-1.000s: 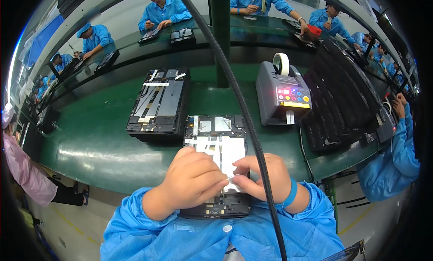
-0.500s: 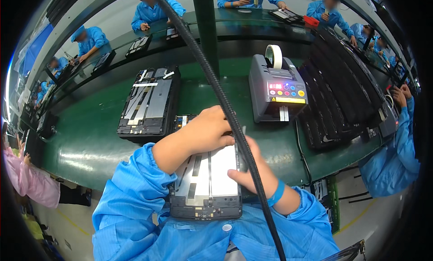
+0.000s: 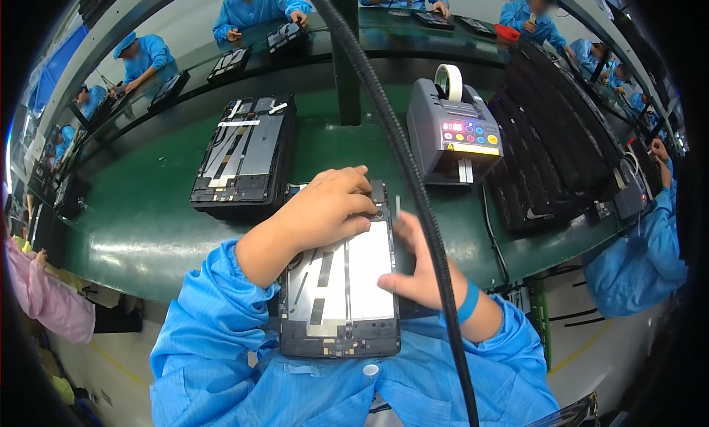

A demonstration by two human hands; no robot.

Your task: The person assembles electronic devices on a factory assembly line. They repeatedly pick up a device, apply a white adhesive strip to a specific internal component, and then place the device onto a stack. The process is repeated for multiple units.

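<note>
The surface [image 3: 140,187] is green and somewhat shiny, and at the middle of its near edge lies one opened flat device [image 3: 369,279] with a bright silver inside. Farther in, toward the far edge, stands a pile of similar devices [image 3: 247,154], and to the right of it a grey tape dispenser [image 3: 452,150], from which side a dark cable [image 3: 493,231] runs to the near edge. Near the right end there is a large leaning black stack [image 3: 554,142].

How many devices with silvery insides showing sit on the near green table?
2: the nearer device, under the left hand; the farther device, left of it. More may be hidden below that.
</note>
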